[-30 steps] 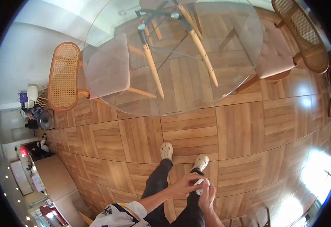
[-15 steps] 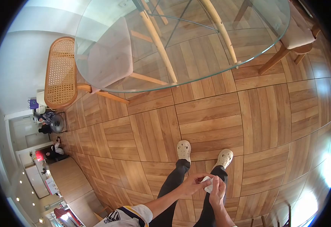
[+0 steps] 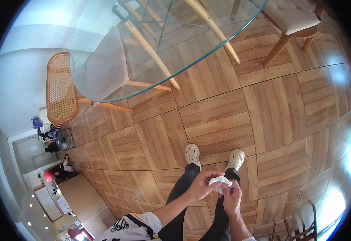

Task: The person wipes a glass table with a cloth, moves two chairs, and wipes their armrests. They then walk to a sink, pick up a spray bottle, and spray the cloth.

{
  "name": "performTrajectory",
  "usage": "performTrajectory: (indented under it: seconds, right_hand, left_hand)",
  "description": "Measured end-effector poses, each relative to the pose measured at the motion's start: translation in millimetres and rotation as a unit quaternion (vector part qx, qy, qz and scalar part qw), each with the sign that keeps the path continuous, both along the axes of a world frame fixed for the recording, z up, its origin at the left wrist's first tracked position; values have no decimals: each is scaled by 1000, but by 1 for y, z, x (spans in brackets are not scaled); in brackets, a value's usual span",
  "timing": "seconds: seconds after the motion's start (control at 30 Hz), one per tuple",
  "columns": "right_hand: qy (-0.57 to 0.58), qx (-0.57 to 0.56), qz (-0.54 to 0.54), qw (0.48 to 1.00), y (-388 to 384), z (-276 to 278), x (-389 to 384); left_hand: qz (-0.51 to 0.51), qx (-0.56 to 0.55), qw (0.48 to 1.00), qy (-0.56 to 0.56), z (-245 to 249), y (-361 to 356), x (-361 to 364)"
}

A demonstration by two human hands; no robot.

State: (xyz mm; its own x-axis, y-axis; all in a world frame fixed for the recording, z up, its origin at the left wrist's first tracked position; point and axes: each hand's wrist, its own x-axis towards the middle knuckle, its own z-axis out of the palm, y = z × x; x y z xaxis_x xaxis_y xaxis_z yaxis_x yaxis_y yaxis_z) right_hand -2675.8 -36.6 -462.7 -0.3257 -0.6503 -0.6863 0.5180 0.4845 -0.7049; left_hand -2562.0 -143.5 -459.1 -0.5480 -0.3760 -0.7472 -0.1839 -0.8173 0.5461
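A crumpled, thin white piece, like a tissue (image 3: pixel 220 182), is held between my two hands in front of my legs. My left hand (image 3: pixel 203 186) comes in from the left and pinches its left side between thumb and fingers. On the other side, my right hand (image 3: pixel 232 197) grips its lower right part, fingers bent around it. Parts of the tissue are hidden by the fingers. Just beyond the hands are my feet in cream clogs (image 3: pixel 235 160).
A round glass table (image 3: pixel 175 74) on wooden legs stands ahead. A cane-backed chair (image 3: pixel 62 88) is at its left, a cushioned chair (image 3: pixel 298 20) at its right. Far left are a counter (image 3: pixel 77 193), a fan (image 3: pixel 63 139) and two people. Wood-pattern floor (image 3: pixel 219 120) surrounds me.
Both hands have risen slightly, and more of the tissue shows, looking more spread out. The table has shifted up and left in view as my head turned.
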Motion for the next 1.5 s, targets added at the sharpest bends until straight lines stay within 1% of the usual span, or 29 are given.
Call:
performTrajectory:
  seconds: [0.07,0.1,0.2,0.23,0.33,0.37,0.47,0.5,0.53,0.57,0.67,0.73,0.8,0.87,0.9,0.97,1.07,1.17,1.27,1.33,1.37,1.47,1.5]
  right_hand:
    - [17,-19,3,1000,-5,19,-15]
    - [2,-39,-16,999,-9,34,-22]
    - [-72,-94,-66,991,-17,81,-39]
    - [-88,-104,-66,988,-18,100,-43]
    - [-107,-125,-52,985,-17,159,-49]
    - [-106,-132,-25,985,-17,184,-52]
    - [-101,-143,32,984,-24,260,-50]
    - [-56,-143,81,985,-28,279,-49]
    - [-12,-138,132,982,-28,287,-47]
    - [44,-139,202,968,-30,322,-44]
    - [72,-157,311,935,-54,377,-26]
    - [-18,-243,375,894,-83,449,1]
    - [-86,-218,410,882,-104,472,42]
    - [-123,-232,444,856,-121,496,91]
    - [-179,-230,451,843,-125,503,120]
    - [-282,-237,465,805,-129,539,184]
    - [-318,-231,478,786,-110,549,294]
    - [-344,-196,480,783,-77,546,406]
    - [-460,-144,560,674,-48,540,503]
    - [-436,-136,598,659,-30,542,562]
    - [-426,-128,611,655,-26,533,578]
    - [-305,-204,715,594,-19,500,639]
    - [-277,-207,725,596,-15,500,663]
  left_hand:
    - [-20,24,999,17,21,-10,-11]
    - [-13,37,999,24,37,-13,-19]
    - [-36,25,999,25,91,-26,-34]
    - [-25,31,999,34,110,-28,-37]
    - [-29,-22,998,48,177,-29,-37]
    - [-28,-31,998,50,198,-27,-33]
    - [30,-48,993,104,263,-16,-16]
    - [0,-114,991,69,291,-20,-10]
    - [-24,-175,984,28,318,-18,-3]
    - [-22,-243,970,-8,365,-8,9]
    - [138,-266,954,-25,416,8,41]
    - [293,-276,915,-10,448,15,66]
    - [374,-290,880,-29,485,18,104]
    - [473,-285,831,62,503,30,150]
    - [510,-273,810,95,511,38,173]
    - [573,-277,751,174,543,54,224]
    - [599,-370,691,162,539,95,316]
    - [643,-408,645,72,529,144,404]
    - [666,-421,614,-42,530,195,490]
    - [701,-437,559,-70,524,217,536]
    - [716,-437,537,-85,515,222,547]
    - [726,-416,511,-196,503,244,592]
    - [724,-407,509,-228,503,248,610]
